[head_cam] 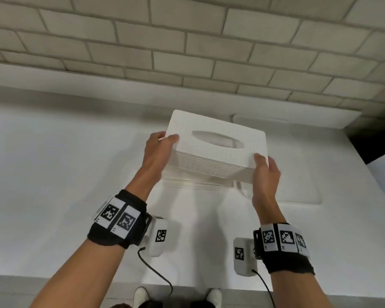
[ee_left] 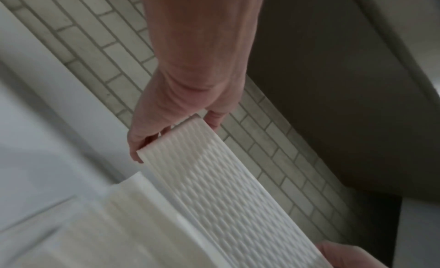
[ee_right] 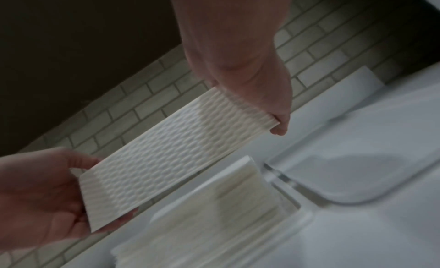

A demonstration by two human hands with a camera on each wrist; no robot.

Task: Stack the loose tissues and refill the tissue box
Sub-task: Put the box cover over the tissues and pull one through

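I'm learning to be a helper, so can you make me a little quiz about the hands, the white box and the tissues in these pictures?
1. True or false: the tissue box cover is resting flat on the counter.
2. What lies under the lifted cover? A) a sponge B) a stack of tissues C) a cup
3. Fill in: the left hand and the right hand each grip one ____ of the cover.

Key: 1. False, both hands hold it up in the air. 2. B. 3. End.
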